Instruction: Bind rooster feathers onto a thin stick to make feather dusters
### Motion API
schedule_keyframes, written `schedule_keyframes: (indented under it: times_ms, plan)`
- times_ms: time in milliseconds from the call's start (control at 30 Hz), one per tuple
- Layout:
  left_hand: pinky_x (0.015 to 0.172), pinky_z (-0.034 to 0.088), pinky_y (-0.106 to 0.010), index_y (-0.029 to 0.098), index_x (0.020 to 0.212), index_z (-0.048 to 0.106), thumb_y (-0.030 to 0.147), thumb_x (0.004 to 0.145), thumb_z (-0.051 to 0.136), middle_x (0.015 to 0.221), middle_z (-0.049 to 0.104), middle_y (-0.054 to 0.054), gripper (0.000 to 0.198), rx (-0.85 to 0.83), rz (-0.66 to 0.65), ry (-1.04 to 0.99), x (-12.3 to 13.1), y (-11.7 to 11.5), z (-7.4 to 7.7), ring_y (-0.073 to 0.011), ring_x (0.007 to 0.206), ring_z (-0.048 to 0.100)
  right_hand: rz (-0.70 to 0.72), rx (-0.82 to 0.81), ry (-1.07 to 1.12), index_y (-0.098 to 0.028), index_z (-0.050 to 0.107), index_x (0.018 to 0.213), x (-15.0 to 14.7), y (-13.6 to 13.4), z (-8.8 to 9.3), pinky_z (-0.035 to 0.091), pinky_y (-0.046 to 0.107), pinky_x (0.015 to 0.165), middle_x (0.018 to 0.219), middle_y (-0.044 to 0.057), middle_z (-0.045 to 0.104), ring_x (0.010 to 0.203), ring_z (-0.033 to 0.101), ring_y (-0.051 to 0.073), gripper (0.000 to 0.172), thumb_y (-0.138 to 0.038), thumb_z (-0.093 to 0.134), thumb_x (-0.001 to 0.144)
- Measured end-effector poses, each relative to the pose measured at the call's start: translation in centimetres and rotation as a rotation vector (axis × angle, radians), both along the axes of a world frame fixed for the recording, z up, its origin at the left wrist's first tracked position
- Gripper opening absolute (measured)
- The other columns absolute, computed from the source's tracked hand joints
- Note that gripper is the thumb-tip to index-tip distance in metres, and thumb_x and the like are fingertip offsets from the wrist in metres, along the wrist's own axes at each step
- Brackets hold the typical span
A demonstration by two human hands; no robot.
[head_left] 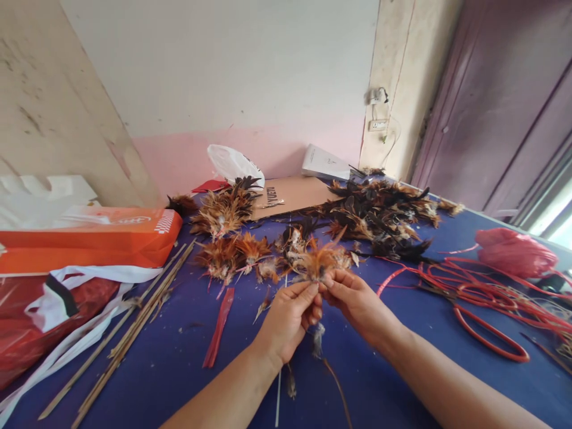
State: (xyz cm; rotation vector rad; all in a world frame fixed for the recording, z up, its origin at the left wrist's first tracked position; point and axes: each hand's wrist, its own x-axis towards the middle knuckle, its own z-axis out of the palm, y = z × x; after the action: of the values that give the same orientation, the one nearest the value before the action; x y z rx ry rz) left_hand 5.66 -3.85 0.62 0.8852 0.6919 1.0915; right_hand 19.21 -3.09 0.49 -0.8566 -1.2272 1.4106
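Observation:
My left hand (294, 311) and my right hand (355, 302) meet over the middle of the blue table (366, 381). Between their pinched fingertips is the base of a small bunch of orange-brown feathers (318, 262), its tips fanning away from me. Both hands are closed on it; the finger pads hide its lower end. Just beyond and to the left lie tied feather bunches (223, 256) with pink ends. A flat red plastic strip (218, 328) rests left of my left hand. Loose bits of feather (317, 341) are on the table below my hands.
Red-handled scissors (489, 336) and tangled red plastic string (473, 286) lie right, by a pink string ball (516, 253). Dark feathers (379, 211) are heaped beyond, near a cardboard sheet (297, 199). Thin sticks (134, 328) and an orange bag (89, 241) are left.

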Motion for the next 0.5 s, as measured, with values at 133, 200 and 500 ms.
schedule_keyframes:
  times_ms: [133,200,500]
  plan:
    - [0.041,0.034,-0.011,0.011,0.076,0.064,0.021,0.069,0.064,0.059,0.052,0.002,0.013,-0.168,0.014,-0.118,0.2,0.4,-0.5,-0.0019,0.046,0.046,-0.206,0.120,-0.175,-0.017,0.050,0.072,-0.6,-0.1,-0.4,0.040,0.025,0.061,0.067,0.001,0.055,0.062,0.049,0.012,0.019,-0.035,0.053,0.076]
    - [0.040,0.035,-0.011,0.010,0.074,0.063,0.018,0.069,0.064,0.058,0.052,0.001,0.010,-0.217,0.017,-0.139,0.2,0.4,-0.7,-0.0023,0.046,0.047,-0.300,0.320,-0.376,-0.018,0.051,0.072,-0.6,-0.2,-0.3,0.041,0.026,0.064,0.069,0.002,0.054,0.065,0.049,0.013,0.014,-0.030,0.051,0.078]
    - [0.040,0.039,-0.012,0.008,0.064,0.059,0.011,0.070,0.061,0.052,0.053,0.000,0.007,-0.268,-0.067,-0.135,0.0,0.5,-1.0,-0.0034,0.041,0.049,-0.201,0.964,-0.889,-0.019,0.055,0.086,0.8,-0.8,0.2,0.042,0.028,0.076,0.095,0.009,0.054,0.085,0.052,0.016,0.017,-0.016,0.039,0.084]
